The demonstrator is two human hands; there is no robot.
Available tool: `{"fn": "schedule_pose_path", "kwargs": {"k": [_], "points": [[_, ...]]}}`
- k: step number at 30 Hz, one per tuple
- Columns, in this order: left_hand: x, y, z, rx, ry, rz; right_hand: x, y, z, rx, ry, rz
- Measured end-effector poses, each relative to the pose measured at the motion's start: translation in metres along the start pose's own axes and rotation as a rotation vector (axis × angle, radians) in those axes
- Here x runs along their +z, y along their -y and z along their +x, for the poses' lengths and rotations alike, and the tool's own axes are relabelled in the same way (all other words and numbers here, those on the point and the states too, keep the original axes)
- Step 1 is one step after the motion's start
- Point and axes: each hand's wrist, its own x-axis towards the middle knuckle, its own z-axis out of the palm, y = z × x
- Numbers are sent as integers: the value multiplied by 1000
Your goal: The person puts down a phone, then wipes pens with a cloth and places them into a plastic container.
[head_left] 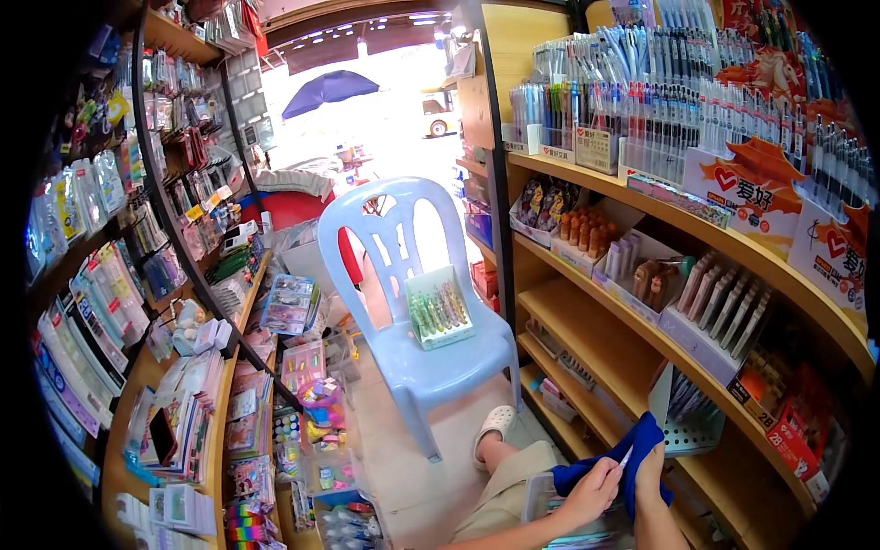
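Low at the right, my left hand [591, 490] is closed on a thin whitish pen-like item [626, 456] beside a dark blue cloth [585, 470]. My right hand [649, 463] has its fingers wrapped in the same cloth, which hangs on both sides of it. Under my hands, a clear container [539, 495] with pens [587, 541] in it rests by my lap, partly hidden by my forearm. Just behind the cloth, a light box of pens [692, 431] stands on a lower shelf.
A light blue plastic chair [445, 367] ahead bears a box of colourful pens [440, 312]. Wooden shelves [587, 353] with pen displays line the right. Stationery racks [183, 394] and bins [330, 467] line the left. My foot in a clog [496, 427] is on the floor.
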Motion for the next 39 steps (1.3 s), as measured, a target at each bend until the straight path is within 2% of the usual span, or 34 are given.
{"fn": "schedule_pose_path", "kwargs": {"k": [5, 8, 10, 14, 15, 17, 20, 22, 23, 24, 25, 26, 27, 28, 30, 31, 35, 38, 39], "points": [[3, -24, 2, -170, -118, -115, -4, -16, 5, -125, 109, -224], [1, -14, 9, -87, -206, -7, -6, -19, 3, -193, 208, -326], [-4, -5, 10, 26, -261, 172, 0, 2, -5, -209, 324, -371], [-8, 2, 12, 266, -344, 541, 3, 2, -5, -418, 331, -495], [-8, 2, 12, 337, -353, 623, 2, 3, -4, -387, 334, -517], [-5, 0, 9, 344, -331, 702, -1, 5, -2, -326, 338, -560], [-2, -5, 6, 320, -308, 761, -9, -4, 5, -236, 281, -440], [3, -4, 4, 336, -307, 799, -16, -19, 11, -287, 205, -398], [3, -4, 2, 317, -282, 801, -12, -24, 9, -276, 89, -228], [2, -2, 1, 299, -256, 799, -20, -37, 11, -304, 11, -235], [2, -1, 0, 281, -229, 760, -13, -12, 2, -268, 67, -164], [0, 0, 0, 264, -207, 727, -13, -13, 4, -306, 21, -187], [-2, 3, 2, 273, -174, 645, -7, -1, -1, -186, -27, -81], [-2, 2, 2, 148, -98, 397, -3, 10, -3, -71, -65, 35], [4, -7, -6, 58, -23, 144, -7, 17, 4, 34, -81, 155], [4, -8, -7, 60, -26, 115, 0, 28, -1, 95, -167, 192], [1, -13, -7, 67, -48, 28, -5, 28, -5, 18, -1, 60], [1, -15, -7, 73, -74, 24, -13, 14, 0, -155, 151, -134], [1, -15, -6, 84, -77, 29, -9, 12, -2, 7, 135, 78]]}}
